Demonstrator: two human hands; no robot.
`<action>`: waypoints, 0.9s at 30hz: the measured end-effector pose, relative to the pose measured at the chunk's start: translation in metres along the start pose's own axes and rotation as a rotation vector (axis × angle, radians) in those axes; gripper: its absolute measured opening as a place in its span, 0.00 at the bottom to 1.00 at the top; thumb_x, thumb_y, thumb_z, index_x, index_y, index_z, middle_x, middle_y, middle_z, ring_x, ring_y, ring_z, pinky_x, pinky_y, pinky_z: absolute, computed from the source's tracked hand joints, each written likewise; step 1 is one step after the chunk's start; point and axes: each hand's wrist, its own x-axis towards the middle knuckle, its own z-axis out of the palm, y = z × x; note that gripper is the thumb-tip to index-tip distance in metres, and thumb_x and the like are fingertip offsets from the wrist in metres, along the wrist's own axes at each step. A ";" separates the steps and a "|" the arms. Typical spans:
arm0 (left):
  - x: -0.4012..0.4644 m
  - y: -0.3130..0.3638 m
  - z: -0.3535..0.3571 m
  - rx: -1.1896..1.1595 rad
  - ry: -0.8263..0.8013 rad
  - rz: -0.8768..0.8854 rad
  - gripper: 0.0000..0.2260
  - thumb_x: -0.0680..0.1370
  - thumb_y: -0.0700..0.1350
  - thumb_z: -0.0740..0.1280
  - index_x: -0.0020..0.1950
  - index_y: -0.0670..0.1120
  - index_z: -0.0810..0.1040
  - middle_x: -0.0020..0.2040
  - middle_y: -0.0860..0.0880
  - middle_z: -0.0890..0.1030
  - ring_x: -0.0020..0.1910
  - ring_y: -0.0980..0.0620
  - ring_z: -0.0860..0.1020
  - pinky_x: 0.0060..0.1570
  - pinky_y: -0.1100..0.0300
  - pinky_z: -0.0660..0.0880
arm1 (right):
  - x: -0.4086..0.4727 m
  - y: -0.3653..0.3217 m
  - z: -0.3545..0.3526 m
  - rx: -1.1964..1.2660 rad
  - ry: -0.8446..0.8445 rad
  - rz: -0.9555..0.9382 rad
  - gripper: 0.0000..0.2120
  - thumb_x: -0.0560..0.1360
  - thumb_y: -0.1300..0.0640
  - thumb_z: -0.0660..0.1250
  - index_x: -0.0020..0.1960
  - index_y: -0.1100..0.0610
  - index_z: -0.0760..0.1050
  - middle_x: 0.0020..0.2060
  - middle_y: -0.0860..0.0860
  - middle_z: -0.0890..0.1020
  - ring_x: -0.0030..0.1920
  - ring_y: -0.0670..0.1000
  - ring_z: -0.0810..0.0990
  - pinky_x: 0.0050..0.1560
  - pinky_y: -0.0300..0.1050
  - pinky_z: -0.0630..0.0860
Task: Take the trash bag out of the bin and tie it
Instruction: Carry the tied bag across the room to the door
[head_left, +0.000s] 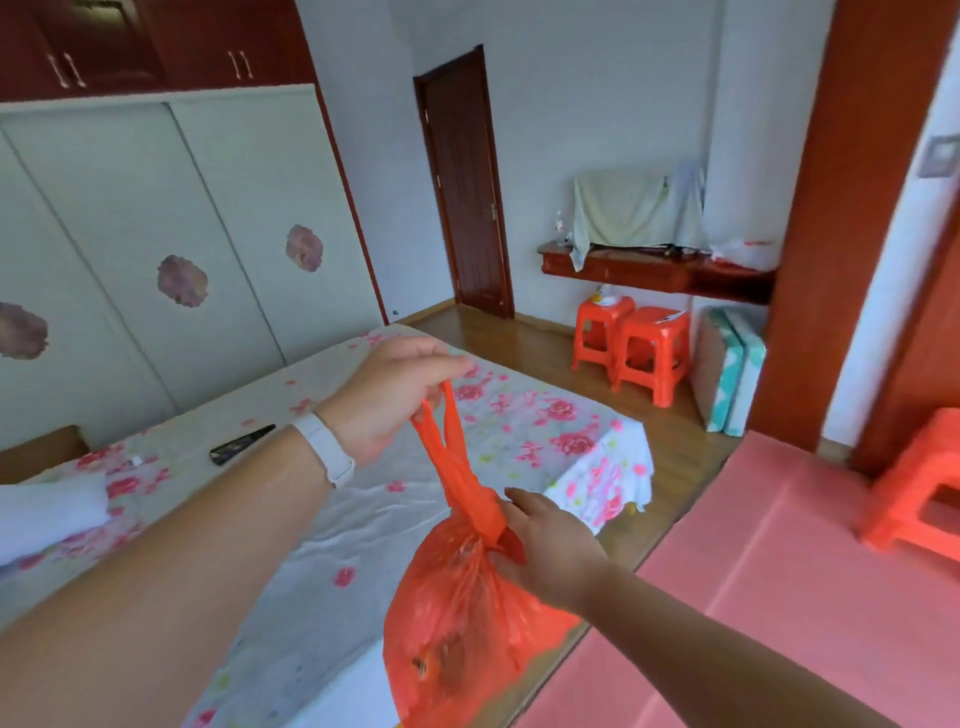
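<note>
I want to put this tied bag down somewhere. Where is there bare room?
The pink floor between the bed and the near red stool is bare. So is the wood floor between the bed foot and the two stools. The bed near the black object and white pillow is more crowded.

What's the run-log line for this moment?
stage: tying | left hand: holds handles up | right hand: grips neck of orange trash bag | bag: hanging, out of bin | bin: unseen

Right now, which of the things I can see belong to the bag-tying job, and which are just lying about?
Part of the job:
orange trash bag
left hand, pulling its handles up
right hand, gripping its neck

Lying about:
bed
phone
orange stools
shelf
</note>
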 end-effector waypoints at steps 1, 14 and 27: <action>0.014 0.002 0.016 0.011 -0.038 0.034 0.13 0.67 0.50 0.71 0.27 0.50 0.71 0.22 0.56 0.65 0.22 0.57 0.63 0.27 0.59 0.58 | -0.002 0.014 -0.006 -0.010 0.027 0.032 0.35 0.73 0.40 0.63 0.75 0.48 0.58 0.72 0.54 0.68 0.71 0.57 0.67 0.61 0.53 0.74; 0.185 -0.020 0.184 0.025 -0.381 0.263 0.21 0.72 0.52 0.69 0.26 0.49 0.62 0.23 0.55 0.61 0.25 0.55 0.62 0.27 0.63 0.63 | -0.017 0.198 -0.044 0.046 0.150 0.526 0.31 0.65 0.36 0.64 0.63 0.49 0.66 0.66 0.47 0.75 0.61 0.55 0.76 0.49 0.50 0.76; 0.397 -0.009 0.303 -0.033 -0.867 0.039 0.07 0.62 0.36 0.61 0.39 0.43 0.71 0.38 0.42 0.69 0.34 0.48 0.69 0.41 0.48 0.58 | 0.050 0.393 -0.114 -0.065 0.227 0.781 0.30 0.67 0.39 0.66 0.68 0.37 0.64 0.58 0.45 0.81 0.53 0.55 0.81 0.43 0.46 0.75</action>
